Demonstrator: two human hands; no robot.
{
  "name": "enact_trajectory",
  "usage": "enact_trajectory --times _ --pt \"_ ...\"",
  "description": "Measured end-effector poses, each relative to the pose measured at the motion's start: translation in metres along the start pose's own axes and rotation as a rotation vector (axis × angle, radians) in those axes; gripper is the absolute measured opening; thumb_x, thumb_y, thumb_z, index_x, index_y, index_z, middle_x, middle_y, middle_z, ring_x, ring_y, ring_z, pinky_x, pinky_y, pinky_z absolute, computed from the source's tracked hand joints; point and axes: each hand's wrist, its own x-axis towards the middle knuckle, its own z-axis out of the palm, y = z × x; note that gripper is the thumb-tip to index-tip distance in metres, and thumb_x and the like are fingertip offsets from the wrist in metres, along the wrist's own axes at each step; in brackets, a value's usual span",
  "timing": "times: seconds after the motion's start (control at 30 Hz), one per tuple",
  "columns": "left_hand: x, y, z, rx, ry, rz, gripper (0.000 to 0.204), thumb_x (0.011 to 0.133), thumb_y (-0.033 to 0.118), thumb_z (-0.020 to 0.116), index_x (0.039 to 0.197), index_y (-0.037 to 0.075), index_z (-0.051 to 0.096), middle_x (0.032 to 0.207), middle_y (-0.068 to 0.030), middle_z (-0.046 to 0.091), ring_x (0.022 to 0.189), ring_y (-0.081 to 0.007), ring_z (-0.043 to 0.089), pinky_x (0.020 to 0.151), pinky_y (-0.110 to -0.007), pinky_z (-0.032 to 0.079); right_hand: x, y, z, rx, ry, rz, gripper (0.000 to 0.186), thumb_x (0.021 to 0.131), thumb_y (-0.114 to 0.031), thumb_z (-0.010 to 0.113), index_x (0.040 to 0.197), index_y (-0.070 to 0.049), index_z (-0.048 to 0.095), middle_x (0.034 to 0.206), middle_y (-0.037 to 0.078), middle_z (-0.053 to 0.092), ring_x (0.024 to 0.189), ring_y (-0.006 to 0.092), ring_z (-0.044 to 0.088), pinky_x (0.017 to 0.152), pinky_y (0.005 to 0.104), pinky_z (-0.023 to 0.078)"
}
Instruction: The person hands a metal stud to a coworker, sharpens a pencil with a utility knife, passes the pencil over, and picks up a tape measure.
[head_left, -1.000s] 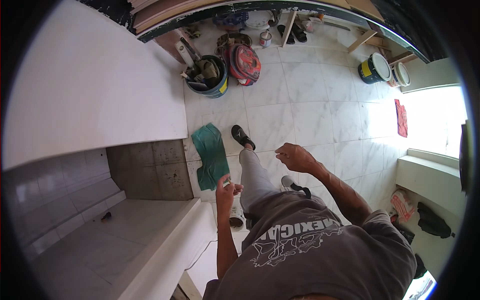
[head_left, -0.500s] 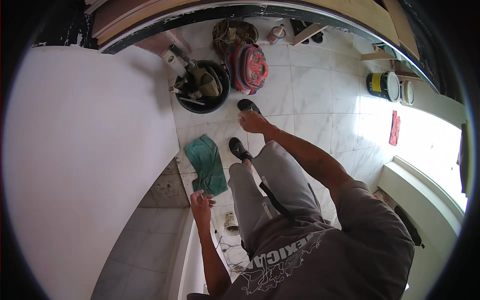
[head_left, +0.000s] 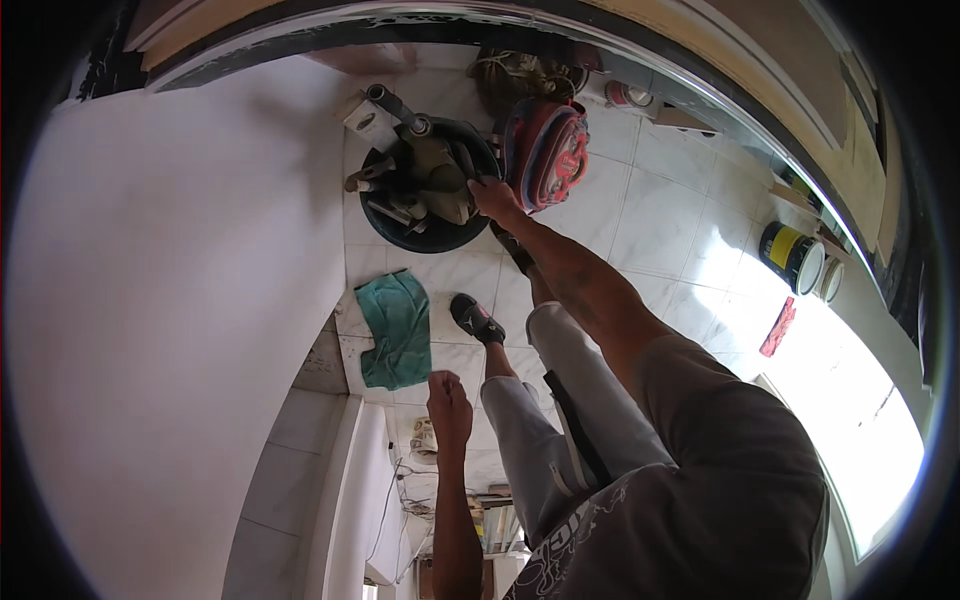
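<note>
The fingers (head_left: 478, 187) of the right hand (head_left: 493, 199) were curled down over the near rim of the black bucket (head_left: 420, 232), touching the tools (head_left: 425, 180) heaped inside it; whether they pinched any one tool could not be told. The arm was stretched far forward, probably because the bucket stood on the tiled floor (head_left: 650, 215) against the white wall (head_left: 170, 300), beyond the person's feet. The left hand (head_left: 449, 402) hung low beside the body, its fingers loosely bent and holding nothing, near the one green cloth (head_left: 397, 328) lying flat on the floor. One red backpack (head_left: 548, 150) leaned just beside the bucket. Two round paint cans (head_left: 792, 256) stood well apart near the bright window side, with one red rag (head_left: 778, 326) near them.
</note>
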Motion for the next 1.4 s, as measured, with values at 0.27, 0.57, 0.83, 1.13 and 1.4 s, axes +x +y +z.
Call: enact_trajectory --times 0.27,0.57,0.83,1.13,1.4 --pt "0.216 0.130 0.054 0.492 0.087 0.309 0.037 0.089 0.031 0.055 0.115 0.007 0.047 0.083 -0.0262 0.065 0.081 -0.0440 0.065 0.070 -0.052 0.049 0.005 -0.009 -0.003 -0.640 -0.099 -0.696 0.020 0.079 -0.020 0.060 0.093 -0.007 0.066 0.083 0.010 0.065 0.082 0.0297 0.066 0.070 0.0421 0.055" --pt "0.300 0.090 0.089 0.758 0.010 0.338 0.033 0.088 0.038 0.055 0.107 0.011 0.056 0.083 -0.0205 0.067 0.082 -0.0408 0.066 0.070 -0.050 0.054 0.013 -0.010 -0.014 -0.591 -0.096 -0.711 0.011 0.075 -0.017 0.062 0.074 -0.007 0.068 0.076 0.009 0.065 0.078 0.0284 0.068 0.063 0.0404 0.057" --pt "0.283 0.071 0.033 0.542 0.178 0.041 0.035 0.084 0.035 0.056 0.092 0.002 0.061 0.094 -0.0267 0.064 0.094 -0.0478 0.059 0.081 -0.053 0.048 0.010 -0.006 -0.024 -0.833 -0.179 -0.638 0.021 0.077 -0.023 0.059 0.079 -0.005 0.069 0.079 0.021 0.066 0.079 0.0351 0.068 0.069 0.0473 0.056" --pt "0.291 0.070 0.042 0.479 0.228 -0.095 0.038 0.081 0.035 0.050 0.097 0.003 0.065 0.101 -0.0278 0.064 0.099 -0.0484 0.059 0.084 -0.054 0.047 0.014 -0.002 -0.033 -0.553 -0.121 -0.386 0.034 0.078 -0.034 0.055 0.086 -0.002 0.067 0.087 0.024 0.066 0.089 0.0418 0.064 0.082 0.0478 0.051" --pt "0.289 0.066 0.038 0.497 0.234 -0.073 0.043 0.082 0.038 0.050 0.098 0.001 0.065 0.099 -0.0291 0.064 0.096 -0.0480 0.060 0.085 -0.054 0.047 -0.025 -0.047 -0.024 -0.122 -0.038 -0.601 0.023 0.077 -0.022 0.058 0.079 0.001 0.063 0.081 0.023 0.061 0.085 0.0410 0.060 0.078 0.0474 0.050"
